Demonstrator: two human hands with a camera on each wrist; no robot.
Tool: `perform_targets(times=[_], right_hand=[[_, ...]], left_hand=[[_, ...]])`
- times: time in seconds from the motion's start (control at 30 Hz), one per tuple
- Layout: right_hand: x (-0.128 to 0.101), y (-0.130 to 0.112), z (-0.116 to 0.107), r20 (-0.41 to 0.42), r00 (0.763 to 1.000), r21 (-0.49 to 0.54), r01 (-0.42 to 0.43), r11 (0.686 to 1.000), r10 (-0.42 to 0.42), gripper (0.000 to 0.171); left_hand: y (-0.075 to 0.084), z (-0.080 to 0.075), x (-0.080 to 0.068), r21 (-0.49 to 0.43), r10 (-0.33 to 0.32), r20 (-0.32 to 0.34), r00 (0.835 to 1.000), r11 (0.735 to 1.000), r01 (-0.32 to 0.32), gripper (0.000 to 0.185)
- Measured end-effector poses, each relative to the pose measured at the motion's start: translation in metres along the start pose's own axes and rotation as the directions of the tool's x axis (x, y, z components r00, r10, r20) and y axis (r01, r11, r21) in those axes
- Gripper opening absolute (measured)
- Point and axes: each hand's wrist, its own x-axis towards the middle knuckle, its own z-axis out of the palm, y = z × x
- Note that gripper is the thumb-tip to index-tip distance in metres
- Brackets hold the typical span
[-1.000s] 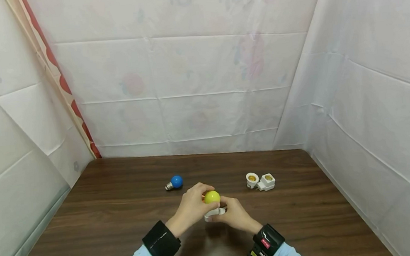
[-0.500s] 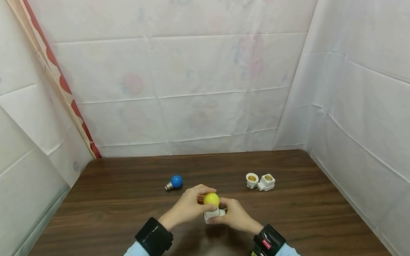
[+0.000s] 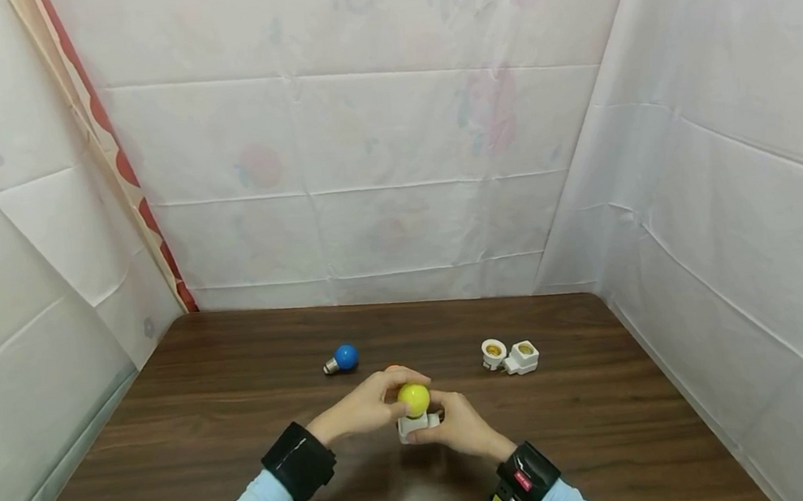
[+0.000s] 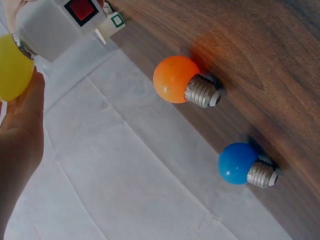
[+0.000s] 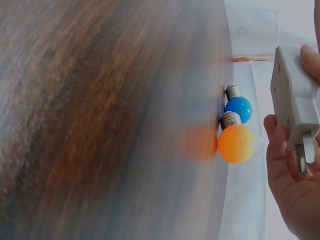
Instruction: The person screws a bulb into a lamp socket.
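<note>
My left hand [image 3: 362,406] pinches a round yellow light bulb [image 3: 414,400] between thumb and fingers. Directly beneath it, my right hand [image 3: 464,425] grips a white plug-in lamp socket [image 3: 411,427]. In the left wrist view the yellow bulb [image 4: 12,67] meets the mouth of the socket [image 4: 55,27], with a strip of its metal screw base showing between them. That view also shows a dark red square switch [image 4: 81,10] on the socket's side. Metal plug prongs [image 5: 302,152] stick out of the socket in the right wrist view.
An orange bulb [image 4: 175,80] lies on the brown wooden table [image 3: 244,430], mostly hidden behind my left hand in the head view. Behind it lies a blue bulb [image 3: 346,357]. Two white sockets, one round [image 3: 494,353] and one square [image 3: 522,357], stand back right. White sheets surround the table.
Both hands have come slightly nearer with the bulb and socket. My left wrist has swung down and left, and a sliver of the orange bulb now shows above that hand.
</note>
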Motion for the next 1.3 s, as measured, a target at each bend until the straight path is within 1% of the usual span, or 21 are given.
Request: perform_targets(times=[0.1, 0.2, 0.27, 0.33, 0.4, 0.5, 0.57, 0.67, 0.8, 0.97, 1.13, 1.3], right_hand=[[0.0, 0.001, 0.0, -0.011, 1.0, -0.011, -0.003, 1.0, 0.003, 0.036], [0.0, 0.003, -0.001, -0.017, 1.0, -0.008, 0.022, 1.0, -0.023, 0.039], [0.0, 0.003, -0.002, -0.026, 0.999, -0.005, 0.036, 0.999, -0.036, 0.041], [0.0, 0.003, -0.002, -0.036, 0.998, -0.009, 0.046, 0.999, -0.046, 0.042], [0.001, 0.003, -0.003, -0.042, 0.998, -0.006, 0.044, 0.999, -0.044, 0.042], [0.001, 0.003, -0.003, -0.043, 0.998, -0.005, 0.038, 0.999, -0.038, 0.042], [0.001, 0.002, -0.003, -0.044, 0.998, -0.005, 0.034, 0.999, -0.034, 0.042], [0.001, 0.002, -0.003, -0.056, 0.998, -0.018, 0.023, 1.0, -0.024, 0.042], [0.002, 0.002, -0.002, -0.069, 0.997, -0.031, 0.016, 0.999, -0.018, 0.041], [0.001, 0.003, -0.001, -0.069, 0.998, -0.026, 0.01, 1.0, -0.011, 0.04], [0.0, 0.002, -0.001, -0.071, 0.997, -0.03, 0.0, 1.0, -0.002, 0.039], [-0.001, 0.0, -0.002, -0.075, 0.997, -0.029, -0.015, 0.999, 0.013, 0.039]], left_hand=[[-0.002, 0.001, 0.001, -0.024, 0.023, 0.008, 1.0, 0.999, -0.023, 0.046], [-0.002, 0.002, 0.0, -0.092, 0.035, 0.0, 0.999, 0.995, -0.035, 0.047], [-0.002, 0.005, -0.001, -0.104, 0.039, -0.034, 0.999, 0.994, -0.042, 0.047], [0.0, 0.008, -0.003, -0.077, 0.024, -0.101, 0.995, 0.997, -0.032, 0.05], [0.002, 0.012, -0.003, -0.014, 0.004, -0.184, 0.983, 1.0, -0.007, 0.054], [0.006, 0.019, -0.004, 0.066, -0.033, -0.301, 0.953, 0.996, 0.055, 0.059], [0.007, 0.023, -0.004, 0.096, -0.05, -0.351, 0.935, 0.991, 0.089, 0.06], [0.009, 0.028, -0.004, 0.121, -0.06, -0.398, 0.915, 0.986, 0.117, 0.058], [0.009, 0.032, -0.003, 0.153, -0.057, -0.432, 0.9, 0.979, 0.135, 0.053], [0.007, 0.035, -0.002, 0.156, -0.056, -0.453, 0.89, 0.978, 0.141, 0.045], [0.004, 0.034, -0.001, 0.18, -0.039, -0.451, 0.892, 0.974, 0.134, 0.045], [0.001, 0.033, -0.001, 0.172, -0.022, -0.433, 0.901, 0.979, 0.106, 0.047]])
